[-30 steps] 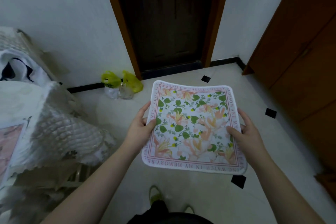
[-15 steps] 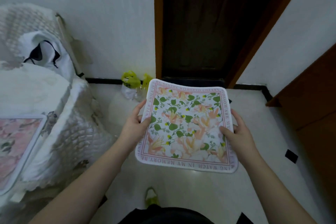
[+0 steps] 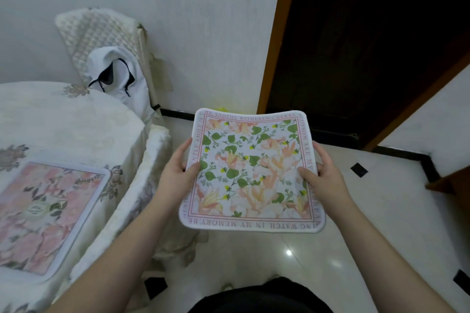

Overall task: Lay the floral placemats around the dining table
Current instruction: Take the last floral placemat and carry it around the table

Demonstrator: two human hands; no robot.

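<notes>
I hold a square floral placemat (image 3: 251,170) flat in the air over the floor, white with green leaves, peach flowers and a lettered border. My left hand (image 3: 178,173) grips its left edge, thumb on top. On the right edge my right hand (image 3: 323,178) grips the same way. To the left stands the dining table (image 3: 71,119) under a cream embroidered cloth. A pink floral placemat (image 3: 43,213) lies flat on it near the front left.
A chair (image 3: 101,33) with a quilted cream cover and a white garment stands behind the table against the wall. A second covered seat (image 3: 152,160) sits between table and me. A dark doorway (image 3: 368,46) is ahead on the right. Glossy tiled floor (image 3: 381,223) spreads below.
My view has swung left, bringing the table and its pink placemat further into sight. Both hands keep the same grip on the held placemat.
</notes>
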